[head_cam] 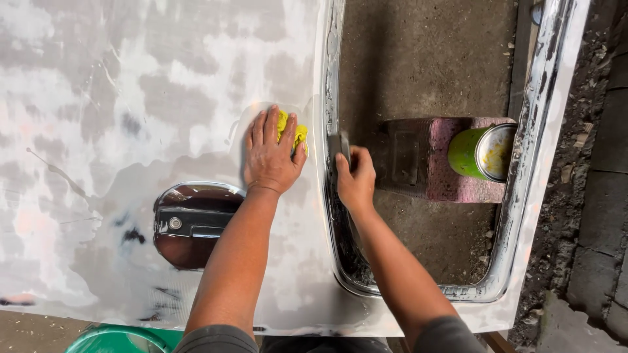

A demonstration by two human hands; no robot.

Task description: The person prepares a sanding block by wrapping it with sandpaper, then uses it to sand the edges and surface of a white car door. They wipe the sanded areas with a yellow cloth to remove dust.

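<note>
Nearest the camera, at the bottom edge, a green plastic tub (118, 340) shows under the lower rim of the car door panel (131, 85), which lies flat and fills most of the view; its surface is sanded grey and white, its long axis runs left to right, and its window opening faces right. Both forearms reach up from the bottom edge over the panel. Left of the left forearm sits the recessed door handle (190, 222), its dark bar lying left to right in a shiny oval cup. Further up, the left hand (271, 157) lies palm down on the panel, fingers spread a little and pointing away from the person, pressing a yellow cloth (294, 134) that shows between and past the fingertips. Just beside it, the right hand (356, 183) is closed on a small flat grey scraper (339, 145), blade pointing away and set against the inner edge of the window frame (330, 78). Through the opening, on the concrete floor (425, 52), stands a pink block (445, 163) with a green tin (483, 151) lying on it, its open mouth facing right.
</note>
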